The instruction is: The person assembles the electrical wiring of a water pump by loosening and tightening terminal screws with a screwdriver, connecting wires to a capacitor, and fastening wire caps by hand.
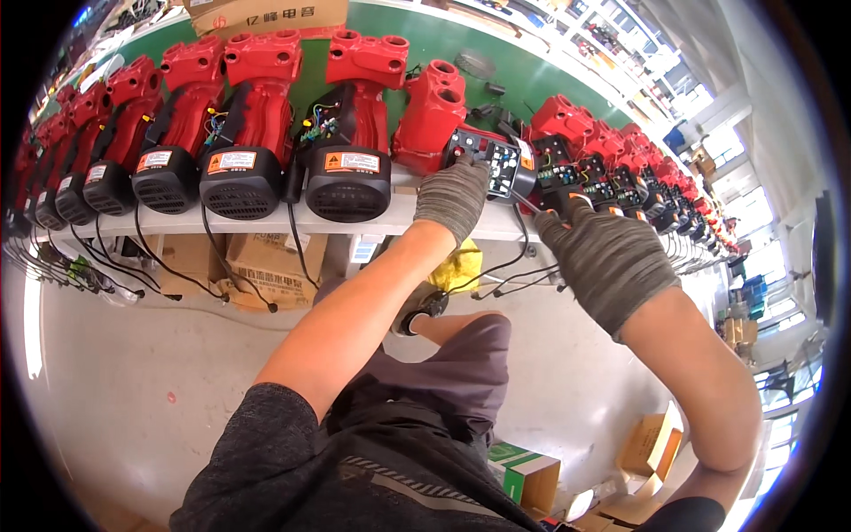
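A red and black pump with a motor (432, 111) lies on the bench in front of me, its black control panel (502, 167) facing up toward me. My left hand (454, 197), in a grey-brown striped knit glove, grips the panel's near left edge; the fingertips are partly hidden. Gloved the same way, my right hand (607, 253) is closed round a screwdriver (525, 202). The thin metal shaft points up and left to the panel's lower right corner. Whether its tip sits in a screw is too small to tell.
Similar red pumps (359, 124) stand in a long row left and right along the bench, with opened wiring on several. Black power cords (301, 253) hang over the front edge. Cardboard boxes (275, 266) are under the bench, and open cartons (651, 448) stand on the floor at right.
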Available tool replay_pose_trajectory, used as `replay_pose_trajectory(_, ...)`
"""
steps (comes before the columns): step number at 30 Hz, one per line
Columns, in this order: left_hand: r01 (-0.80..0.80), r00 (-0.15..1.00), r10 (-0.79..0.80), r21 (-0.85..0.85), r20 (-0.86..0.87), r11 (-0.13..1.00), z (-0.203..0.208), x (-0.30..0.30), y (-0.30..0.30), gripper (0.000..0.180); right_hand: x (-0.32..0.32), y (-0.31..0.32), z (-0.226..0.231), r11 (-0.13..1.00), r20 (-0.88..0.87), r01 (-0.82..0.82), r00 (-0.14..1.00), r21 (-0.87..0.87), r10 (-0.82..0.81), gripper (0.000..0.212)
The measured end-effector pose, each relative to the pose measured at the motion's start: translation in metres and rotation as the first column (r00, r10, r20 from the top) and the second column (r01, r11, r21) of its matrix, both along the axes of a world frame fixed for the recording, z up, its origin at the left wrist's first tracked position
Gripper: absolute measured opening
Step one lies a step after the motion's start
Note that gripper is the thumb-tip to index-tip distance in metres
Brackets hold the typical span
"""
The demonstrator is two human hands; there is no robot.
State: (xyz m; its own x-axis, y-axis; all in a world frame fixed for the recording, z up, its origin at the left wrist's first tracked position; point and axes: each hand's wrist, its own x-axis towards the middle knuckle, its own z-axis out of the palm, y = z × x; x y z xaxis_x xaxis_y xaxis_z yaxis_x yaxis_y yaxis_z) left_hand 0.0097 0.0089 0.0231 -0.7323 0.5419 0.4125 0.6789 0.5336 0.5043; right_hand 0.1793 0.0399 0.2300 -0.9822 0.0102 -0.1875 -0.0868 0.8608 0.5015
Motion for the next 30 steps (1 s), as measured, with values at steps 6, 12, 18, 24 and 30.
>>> replay_pose_trajectory(6,-0.067,0.991,0.066,-0.004,-0.113,0.998,-0.023,-0.017,-0.014,0.018,-0.029,0.013,-0.011,0.829,-0.001,0.266,0.952,-0.492,-0.306,0.023)
replay_pose_trajectory(12,0.028,0.999,-0.026,0.063,-0.028,0.998,-0.002,0.001,0.007,0.018,-0.02,0.018,-0.006,0.984,0.019,0.119,0.993,-0.133,-0.117,0.024)
replay_pose_trajectory(18,-0.043,0.999,0.043,0.031,0.008,0.999,-0.008,-0.01,-0.011,0.02,-0.041,0.017,-0.01,0.951,0.086,0.22,0.975,-0.217,-0.206,0.024)
replay_pose_trajectory(24,-0.008,1.0,0.009,0.081,-0.019,0.997,-0.011,-0.008,-0.006,0.021,-0.039,0.009,-0.016,0.977,0.08,0.199,0.978,-0.082,-0.193,0.024)
replay_pose_trajectory(30,-0.001,0.999,0.0,0.032,0.035,0.999,-0.008,-0.009,-0.008,0.024,-0.05,0.025,-0.011,0.951,0.175,0.248,0.96,-0.187,-0.216,0.025)
